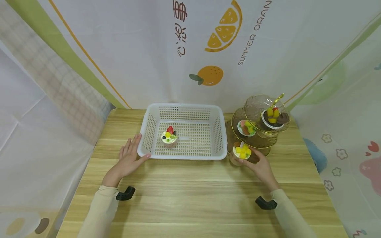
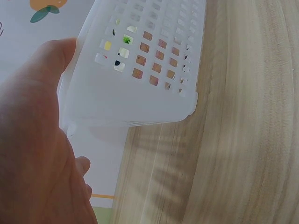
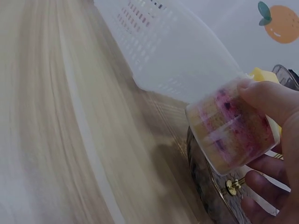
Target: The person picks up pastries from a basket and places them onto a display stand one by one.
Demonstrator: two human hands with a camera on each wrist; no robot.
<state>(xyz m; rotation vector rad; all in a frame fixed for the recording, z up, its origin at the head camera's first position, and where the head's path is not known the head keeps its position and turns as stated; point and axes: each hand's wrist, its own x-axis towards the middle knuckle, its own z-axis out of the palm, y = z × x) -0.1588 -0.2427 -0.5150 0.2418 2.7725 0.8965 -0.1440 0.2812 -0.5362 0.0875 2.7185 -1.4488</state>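
A light wooden table (image 1: 190, 198), its streaked grain running from side to side, is carrying 2 things directly. A white perforated plastic basket (image 1: 197, 140) is sitting upright towards the far edge, its long sides running roughly along that edge. Just beside its right end, a brownish see-through tiered stand (image 1: 265, 140) with gold rims is standing near the far right corner.
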